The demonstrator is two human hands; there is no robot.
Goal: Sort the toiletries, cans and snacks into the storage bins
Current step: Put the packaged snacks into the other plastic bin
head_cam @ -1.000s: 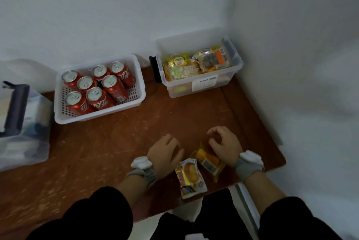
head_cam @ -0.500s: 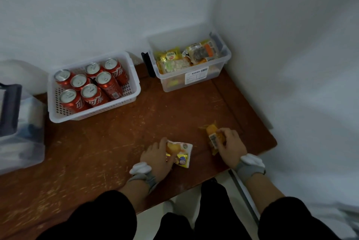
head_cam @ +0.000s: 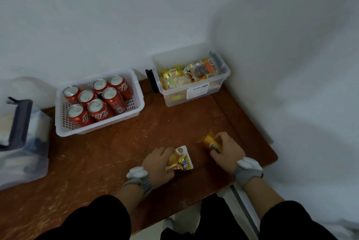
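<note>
My left hand [head_cam: 158,163] grips a white and yellow snack packet [head_cam: 181,159] near the front edge of the brown table [head_cam: 108,154]. My right hand [head_cam: 227,150] holds an orange snack packet [head_cam: 208,140] just to the right of it. A clear bin [head_cam: 191,95] with several snack packets stands at the back right, against the wall. A white perforated basket [head_cam: 101,121] holds several red cans [head_cam: 97,98] at the back middle.
A translucent bin [head_cam: 23,162] with a dark handle [head_cam: 19,123] stands at the left edge, its contents blurred. White walls close the back and the right side. The table's front edge runs just under my wrists.
Both hands have taken a snack packet each off the table front. The left packet has moved up and left with my hand, the orange one up and right.
</note>
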